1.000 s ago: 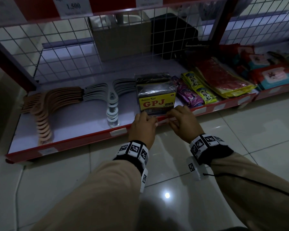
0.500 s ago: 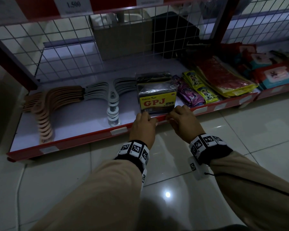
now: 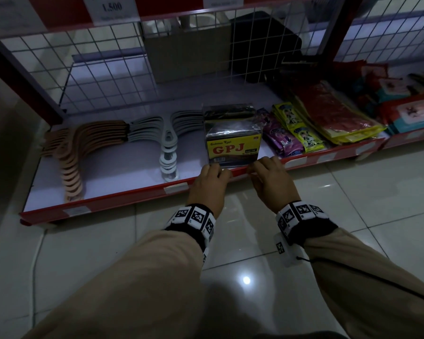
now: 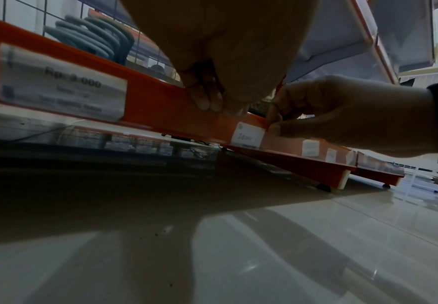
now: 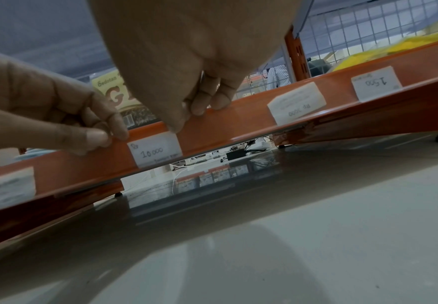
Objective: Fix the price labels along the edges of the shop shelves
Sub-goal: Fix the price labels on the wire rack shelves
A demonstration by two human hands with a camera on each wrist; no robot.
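While pinching label (image 5: 155, 150) (both hands): fingertips (image 5: 97, 136) curled.

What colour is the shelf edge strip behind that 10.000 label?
Orange-red, the shelf edge strip behind the white 10.000 label. It shows best in the right wrist view.

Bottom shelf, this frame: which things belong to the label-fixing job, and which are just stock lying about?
In the job:
10.000 price label
shelf edge strip
left hand
right hand
neighbouring labels

Just lying about:
GPJ box
hangers
snack packets
wire mesh back
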